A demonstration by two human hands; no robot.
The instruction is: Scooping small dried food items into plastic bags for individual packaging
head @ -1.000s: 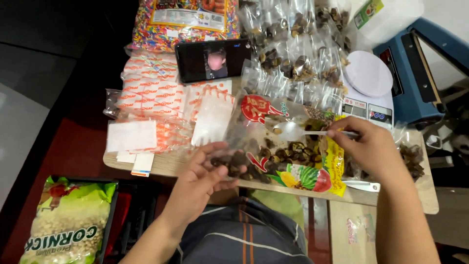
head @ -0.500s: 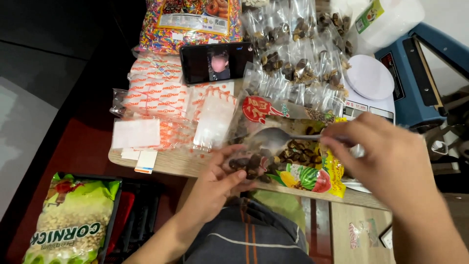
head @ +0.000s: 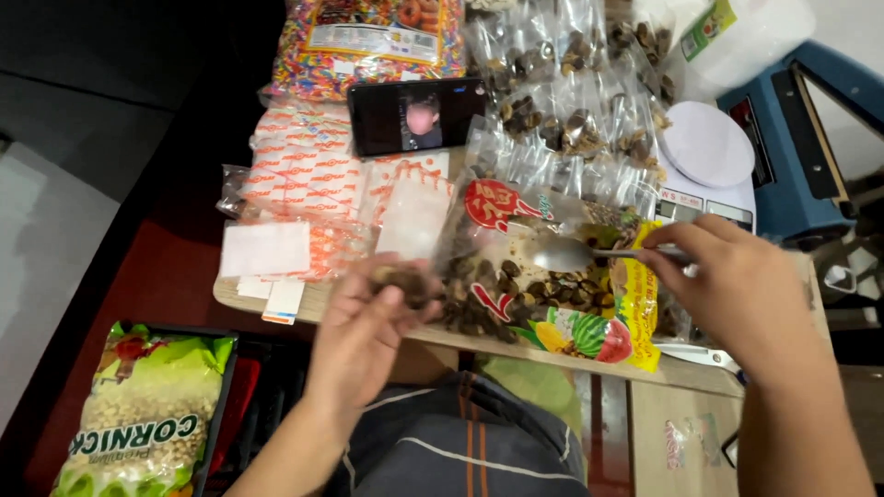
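My left hand (head: 368, 331) holds a small clear bag with dark seeds (head: 402, 282) in it, just left of a large open bag of roasted seeds (head: 543, 285) that lies on the wooden board (head: 571, 354). My right hand (head: 737, 290) grips the handle of a metal spoon (head: 575, 253); its bowl hovers over the open bag and looks empty. The big bag has red and yellow printing with fruit pictures.
Several small filled seed bags (head: 562, 120) lie behind the big bag. A phone (head: 416, 115) leans at the back, stacks of orange-printed empty bags (head: 304, 175) on the left. A white scale (head: 707, 152) and blue heat sealer (head: 801, 138) stand right. A green snack bag (head: 147, 414) lies lower left.
The spoon has lifted out of the seeds and swung left over the big bag. My left hand has raised the small bag slightly.
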